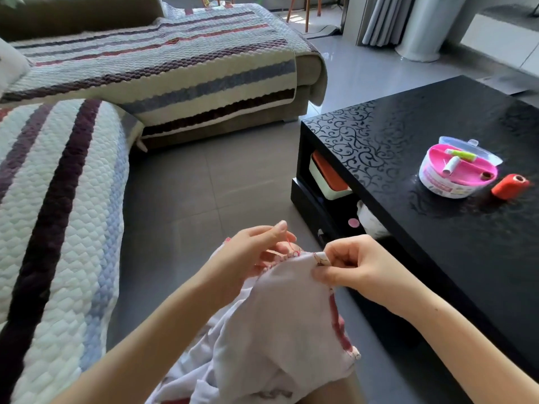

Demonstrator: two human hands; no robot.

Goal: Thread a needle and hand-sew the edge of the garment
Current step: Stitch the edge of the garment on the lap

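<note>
— White at 6 o'clock: saw the garment [285,301] bunched below both hands; held how?
— Pinched its stitched edge with the right hand [350,266] at 5 o'clock, fingers curled; nipped the red thread [290,245] with the left hand [256,246], thumb against forefinger; could not make out a needle.
— And at 3 o'clock?
— Noted a black table [437,118]; spotted a pink sewing box [458,173] there, just beside an orange spool [509,186].

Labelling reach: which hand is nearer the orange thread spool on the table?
Right. The right hand pinches the garment edge, below-left of the orange thread spool; the left hand holds the garment farther left.
</note>
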